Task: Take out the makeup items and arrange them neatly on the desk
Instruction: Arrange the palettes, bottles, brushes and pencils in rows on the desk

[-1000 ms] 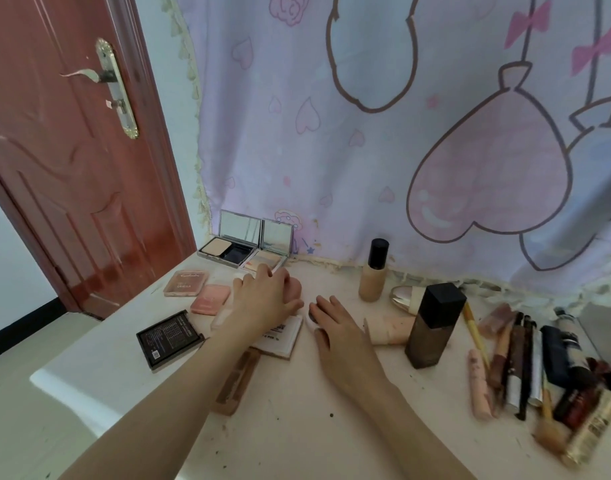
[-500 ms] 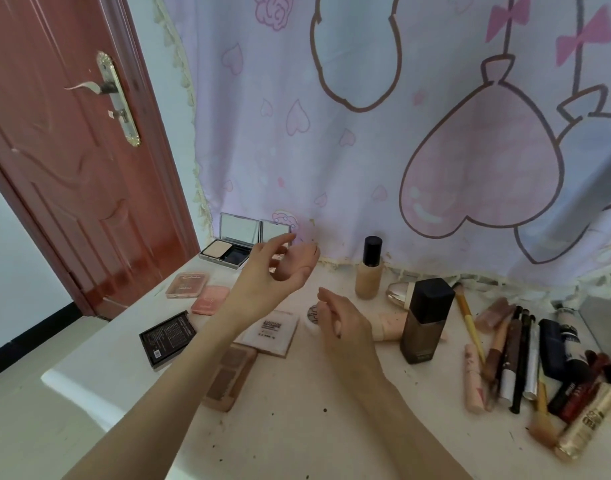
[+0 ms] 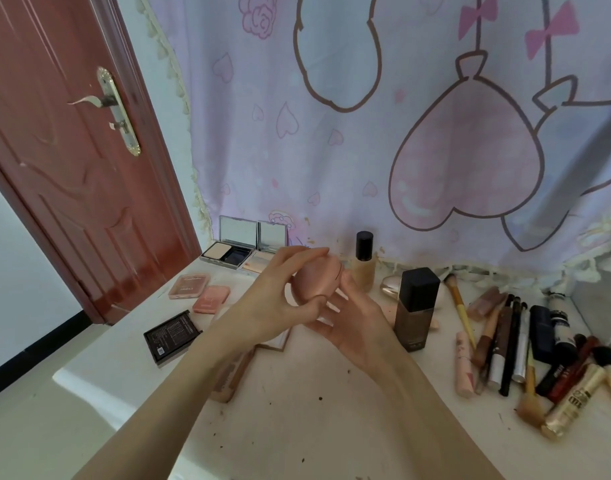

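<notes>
At the frame's centre, the left hand is pinching a pink egg-shaped sponge above the desk, while the right hand is lying open-fingered just beneath it.

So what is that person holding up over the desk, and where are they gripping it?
A rounded pink egg-shaped case, held by the left hand around its lower left side, thumb beneath. The right hand is open just below it, fingertips close to it; contact cannot be told.

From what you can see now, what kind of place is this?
Probably a room at home, used as a dressing corner: a desk covered with makeup, a heart-patterned curtain behind it, and a wooden door.
</notes>
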Motion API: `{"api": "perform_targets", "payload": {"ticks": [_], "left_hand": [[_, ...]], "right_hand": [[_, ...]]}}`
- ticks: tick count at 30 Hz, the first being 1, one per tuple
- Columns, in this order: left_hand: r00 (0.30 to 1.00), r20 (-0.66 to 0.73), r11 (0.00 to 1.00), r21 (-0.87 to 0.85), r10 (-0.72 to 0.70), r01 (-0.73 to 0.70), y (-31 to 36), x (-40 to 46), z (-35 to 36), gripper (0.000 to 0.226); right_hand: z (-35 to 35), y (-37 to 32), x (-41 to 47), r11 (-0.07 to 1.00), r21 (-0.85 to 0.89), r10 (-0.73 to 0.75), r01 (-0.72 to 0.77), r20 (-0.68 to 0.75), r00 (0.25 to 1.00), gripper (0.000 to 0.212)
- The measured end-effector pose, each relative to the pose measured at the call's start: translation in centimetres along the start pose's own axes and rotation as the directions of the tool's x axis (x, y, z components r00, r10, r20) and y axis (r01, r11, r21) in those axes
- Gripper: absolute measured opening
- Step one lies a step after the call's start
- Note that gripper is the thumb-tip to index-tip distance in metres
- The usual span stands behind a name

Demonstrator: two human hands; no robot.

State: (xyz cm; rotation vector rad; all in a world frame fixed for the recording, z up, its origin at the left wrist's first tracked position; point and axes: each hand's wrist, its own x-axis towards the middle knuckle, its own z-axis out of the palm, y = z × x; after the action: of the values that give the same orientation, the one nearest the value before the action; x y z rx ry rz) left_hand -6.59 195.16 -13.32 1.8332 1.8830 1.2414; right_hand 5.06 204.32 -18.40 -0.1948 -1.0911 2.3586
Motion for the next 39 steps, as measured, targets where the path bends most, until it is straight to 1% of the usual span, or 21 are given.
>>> {"api": "perform_targets", "payload": {"ticks": [2,5,8,11,13,15,16,18,21,26,28,31,33,34,35,37,39], "left_hand": [[0.998,0.055,1.000,0.022,-0.018,0.017,0.0,-0.1,-0.3,0.064],[0.992,0.120,0.998,0.041,-0.042,0.038,0.0,-0.2,-0.7,0.068],[0.985,0.166,0.999,0.036,-0.037,0.031,0.3,-0.1,-1.0,0.066],[0.978,0.204,0.999,-0.004,-0.044,0.046,0.5,-0.2,-1.2,0.061],[0.982,0.173,0.997,-0.026,-0.068,0.073,0.6,-0.3,-1.0,0.053],[0.990,0.109,0.995,-0.019,-0.091,0.094,0.6,-0.3,-0.7,0.041],[0.992,0.084,0.995,-0.008,-0.096,0.097,0.6,-0.2,-0.6,0.037],[0.993,0.065,0.995,-0.012,-0.096,0.097,0.5,-0.2,-0.5,0.034],[0.991,0.094,0.993,-0.058,-0.098,0.103,0.5,-0.2,-0.8,0.035],[0.984,0.142,0.993,-0.026,-0.110,0.115,0.3,-0.3,-1.1,0.043],[0.987,0.126,0.992,0.083,-0.100,0.090,0.3,-0.5,-1.1,0.048],[0.994,0.102,0.945,0.328,-0.050,0.013,0.6,-0.6,-0.5,0.045],[0.997,0.076,0.904,0.425,0.011,-0.043,0.8,-0.5,0.0,0.042],[0.998,0.053,0.894,0.444,0.045,-0.064,0.7,-0.4,0.1,0.040],[0.997,0.030,0.893,0.443,0.076,-0.081,0.6,-0.4,0.2,0.039],[0.995,0.002,0.922,0.375,0.101,-0.095,0.4,-0.6,0.2,0.039],[0.995,-0.008,0.960,0.265,0.096,-0.091,0.1,-0.9,0.0,0.046]], "right_hand": [[-0.1,-0.1,0.0,0.997,0.044,0.067,-0.069,0.028,0.997,0.048],[-0.1,0.2,0.1,0.985,0.140,0.096,-0.098,0.018,0.995,0.056],[-0.2,0.4,0.0,0.974,0.194,0.112,-0.118,0.039,0.993,0.055],[-0.5,0.2,-0.1,0.970,0.220,0.091,-0.103,0.066,0.994,0.049],[-0.6,0.1,-0.2,0.976,0.209,0.050,-0.066,0.078,0.996,0.039],[-0.6,0.1,-0.2,0.986,0.162,0.006,-0.023,0.104,0.995,0.030],[-0.6,0.1,-0.2,0.990,0.141,-0.012,-0.005,0.123,0.992,0.029],[-0.5,0.2,-0.1,0.993,0.118,-0.030,0.014,0.136,0.990,0.037],[-0.5,0.1,-0.1,0.995,0.097,-0.036,0.025,0.113,0.993,0.052],[-0.9,0.4,0.0,0.988,0.156,-0.012,0.002,0.060,0.998,0.043],[-0.9,0.6,0.1,0.992,0.127,-0.030,0.022,0.063,0.998,0.047],[-0.8,0.9,0.3,0.991,0.123,-0.056,0.047,0.071,0.996,0.038],[-0.7,1.1,0.4,0.990,0.131,-0.066,0.058,0.053,0.996,0.035],[-0.6,1.2,0.4,0.987,0.148,-0.072,0.065,0.048,0.996,0.032],[-0.6,1.2,0.5,0.981,0.186,-0.064,0.055,0.044,0.997,0.032],[-0.4,1.3,0.6,0.959,0.282,0.019,-0.016,-0.007,1.000,0.040],[-0.5,1.3,0.6,0.960,0.267,0.091,-0.082,-0.023,0.996,0.052]]}}
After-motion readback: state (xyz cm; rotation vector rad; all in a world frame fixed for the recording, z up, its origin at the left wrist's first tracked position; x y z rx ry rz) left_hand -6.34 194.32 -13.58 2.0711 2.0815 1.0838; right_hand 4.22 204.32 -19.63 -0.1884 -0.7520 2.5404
